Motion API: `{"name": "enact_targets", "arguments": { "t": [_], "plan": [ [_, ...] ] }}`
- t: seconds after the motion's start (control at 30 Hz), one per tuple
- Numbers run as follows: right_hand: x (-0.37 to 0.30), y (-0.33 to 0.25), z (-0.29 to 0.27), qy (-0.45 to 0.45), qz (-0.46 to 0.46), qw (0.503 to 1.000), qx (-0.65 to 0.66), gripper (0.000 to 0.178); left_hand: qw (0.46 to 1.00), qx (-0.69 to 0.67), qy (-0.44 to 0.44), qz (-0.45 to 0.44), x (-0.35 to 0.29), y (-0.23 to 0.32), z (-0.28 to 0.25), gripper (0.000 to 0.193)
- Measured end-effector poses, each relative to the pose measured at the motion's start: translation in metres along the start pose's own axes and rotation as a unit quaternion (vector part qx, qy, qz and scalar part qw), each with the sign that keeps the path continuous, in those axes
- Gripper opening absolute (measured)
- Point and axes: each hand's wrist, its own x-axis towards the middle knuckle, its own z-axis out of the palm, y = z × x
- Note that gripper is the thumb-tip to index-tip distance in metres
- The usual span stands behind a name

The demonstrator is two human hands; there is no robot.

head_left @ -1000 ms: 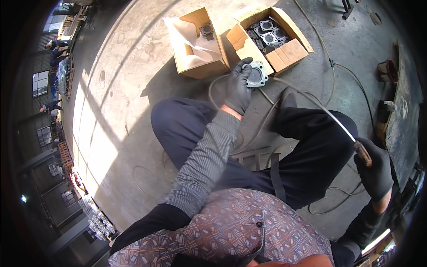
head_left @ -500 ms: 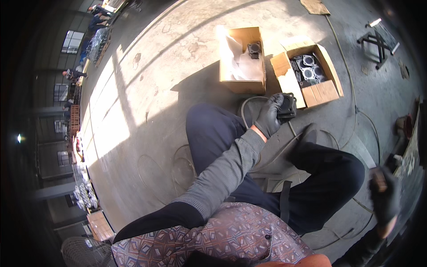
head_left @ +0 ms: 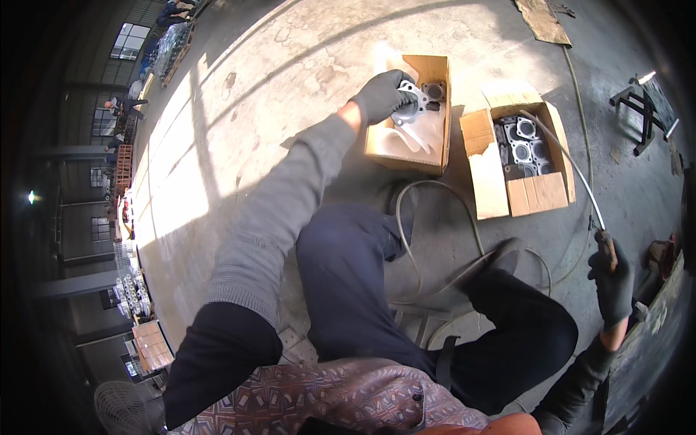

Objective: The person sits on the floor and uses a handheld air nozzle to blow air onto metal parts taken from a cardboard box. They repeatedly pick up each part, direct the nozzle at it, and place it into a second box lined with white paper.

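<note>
My left hand (head_left: pixel 382 97), in a dark grey glove, is closed on a silvery metal cylinder casting (head_left: pixel 412 109) with a flange and holes. It holds the casting over the left cardboard box (head_left: pixel 413 165), which has white sheeting inside and another casting (head_left: pixel 434 90) at its far right. Off to the right, my gloved right hand (head_left: pixel 613 286) is wrapped round the brown handle of a file-like tool (head_left: pixel 582 175). The tool's long, narrow blade points up and left, its tip overlapping the right cardboard box (head_left: pixel 536 196) in view. Several round-bored castings (head_left: pixel 525 145) lie in that box.
A hose (head_left: pixel 475 225) loops over the floor between my feet and the boxes. A dark stand (head_left: pixel 638 119) is at the far right, and a board-like surface (head_left: pixel 641 355) lies beside my right arm. Other people (head_left: pixel 129 107) and stacked goods are far left.
My left hand has carried the casting from beside the right box up and left to over the left box. My right hand has risen, swinging the tool's blade upward. The view has shifted slightly.
</note>
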Motion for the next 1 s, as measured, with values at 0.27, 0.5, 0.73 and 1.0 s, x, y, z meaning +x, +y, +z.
{"name": "enact_targets", "arguments": {
  "t": [0.27, 0.5, 0.73, 1.0],
  "plan": [
    [0.092, 0.02, 0.056, -0.026, 0.024, 0.999, -0.014, 0.027, 0.91, 0.381, -0.155, -0.044, 0.178, -0.143, 0.049, 0.017],
    [0.128, 0.035, 0.071, -0.041, 0.01, 0.998, -0.045, 0.015, 0.911, 0.405, -0.056, -0.054, 0.199, -0.201, 0.074, 0.019],
    [0.159, 0.003, 0.059, -0.178, 0.03, 0.962, -0.204, 0.037, 0.889, 0.455, 0.016, -0.054, 0.206, -0.2, 0.08, 0.021],
    [0.16, 0.012, 0.077, -0.184, 0.022, 0.98, -0.074, 0.038, 0.742, 0.664, -0.046, 0.079, 0.201, -0.217, 0.098, 0.024]
  ]
}}
